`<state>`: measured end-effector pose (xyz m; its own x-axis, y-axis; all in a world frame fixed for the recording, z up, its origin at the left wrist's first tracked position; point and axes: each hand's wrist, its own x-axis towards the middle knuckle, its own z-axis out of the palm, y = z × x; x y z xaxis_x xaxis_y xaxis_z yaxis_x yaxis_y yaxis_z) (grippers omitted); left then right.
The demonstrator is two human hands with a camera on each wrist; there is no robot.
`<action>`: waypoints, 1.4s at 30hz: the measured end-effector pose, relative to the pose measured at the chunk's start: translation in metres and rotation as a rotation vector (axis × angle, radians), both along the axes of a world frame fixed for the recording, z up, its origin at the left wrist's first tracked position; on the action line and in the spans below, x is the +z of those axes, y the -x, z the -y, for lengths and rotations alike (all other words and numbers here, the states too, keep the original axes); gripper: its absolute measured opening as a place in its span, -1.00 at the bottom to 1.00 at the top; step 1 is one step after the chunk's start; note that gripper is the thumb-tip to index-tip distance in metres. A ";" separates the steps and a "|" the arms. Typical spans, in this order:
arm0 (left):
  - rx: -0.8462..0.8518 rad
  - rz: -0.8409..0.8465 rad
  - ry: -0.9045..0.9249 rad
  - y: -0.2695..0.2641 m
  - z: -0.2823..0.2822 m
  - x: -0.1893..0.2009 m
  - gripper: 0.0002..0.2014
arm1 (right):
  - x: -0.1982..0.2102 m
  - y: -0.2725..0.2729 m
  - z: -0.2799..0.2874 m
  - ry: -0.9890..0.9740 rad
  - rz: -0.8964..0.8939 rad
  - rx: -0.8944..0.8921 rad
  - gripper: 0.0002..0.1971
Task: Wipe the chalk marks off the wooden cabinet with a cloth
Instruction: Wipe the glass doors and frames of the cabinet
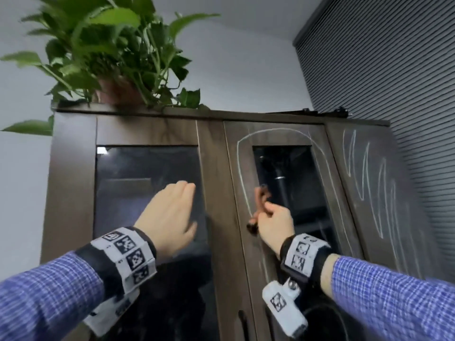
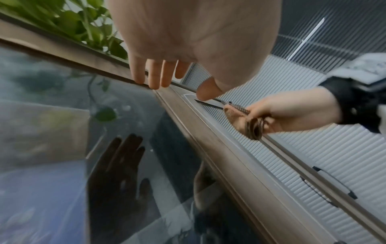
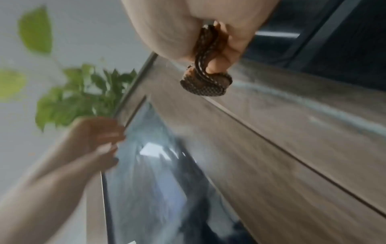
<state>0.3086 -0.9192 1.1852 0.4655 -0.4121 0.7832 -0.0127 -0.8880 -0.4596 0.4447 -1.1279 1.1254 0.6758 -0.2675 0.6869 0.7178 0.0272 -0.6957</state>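
Note:
The dark wooden cabinet (image 1: 213,168) has two glass doors. A white chalk loop (image 1: 242,178) runs round the right door's frame, and chalk zigzags (image 1: 369,183) cover the side panel. My right hand (image 1: 270,215) grips a bunched brown patterned cloth (image 1: 259,205) against the right door's left stile, on the chalk line. The cloth (image 3: 206,82) hangs out below the curled fingers (image 3: 221,49) in the right wrist view. My left hand (image 1: 182,207) is held flat in front of the left glass door, its fingers (image 2: 154,74) straight and holding nothing. Its reflection (image 2: 117,173) shows a gap to the glass.
A potted green plant (image 1: 110,57) stands on the cabinet's top left and its leaves hang over the edge. Grey slatted blinds (image 1: 394,57) fill the wall to the right. Dark handles (image 1: 242,321) sit low on the doors. A dark item (image 1: 320,111) lies on the cabinet top right.

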 end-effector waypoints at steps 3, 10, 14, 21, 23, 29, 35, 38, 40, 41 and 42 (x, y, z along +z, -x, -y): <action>0.015 0.011 -0.033 -0.027 0.033 -0.001 -0.41 | 0.037 -0.020 0.045 0.026 0.074 -0.120 -0.74; 0.333 -0.029 -0.010 -0.086 0.068 -0.010 -0.21 | 0.125 -0.051 0.070 0.691 0.499 -0.348 -0.87; 0.420 0.003 0.048 -0.093 0.074 -0.025 -0.11 | 0.139 -0.064 0.041 0.887 0.716 -0.409 -0.75; 0.524 -0.014 0.028 -0.091 0.074 -0.029 -0.03 | -0.021 -0.070 0.049 1.199 0.928 -0.210 -0.72; 0.546 -0.014 0.029 -0.089 0.077 -0.029 -0.03 | -0.069 -0.072 0.061 1.367 1.010 -0.201 -0.67; 0.549 0.002 -0.028 -0.087 0.079 -0.025 -0.13 | -0.019 -0.078 0.058 1.347 1.157 -0.330 -0.71; 0.515 0.036 -0.025 -0.098 0.072 -0.035 -0.12 | 0.067 -0.086 0.049 0.866 0.739 -0.356 -0.89; 0.514 0.048 0.039 -0.103 0.074 -0.043 -0.08 | 0.004 -0.086 0.050 0.915 0.861 -0.306 -0.83; 0.528 0.048 0.061 -0.102 0.077 -0.044 -0.03 | -0.051 -0.087 0.058 1.071 0.939 -0.274 -0.85; 0.534 0.047 0.067 -0.102 0.079 -0.043 -0.02 | -0.079 -0.090 0.063 1.160 0.961 -0.244 -0.81; 0.537 0.045 0.071 -0.101 0.080 -0.042 -0.01 | -0.105 -0.090 0.068 1.265 0.967 -0.237 -0.76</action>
<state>0.4096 -0.9995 1.1431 0.5618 -0.0705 0.8243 0.4698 -0.7930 -0.3879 0.5349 -1.1955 1.0206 -0.0930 0.7445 0.6611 0.7841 -0.3544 0.5095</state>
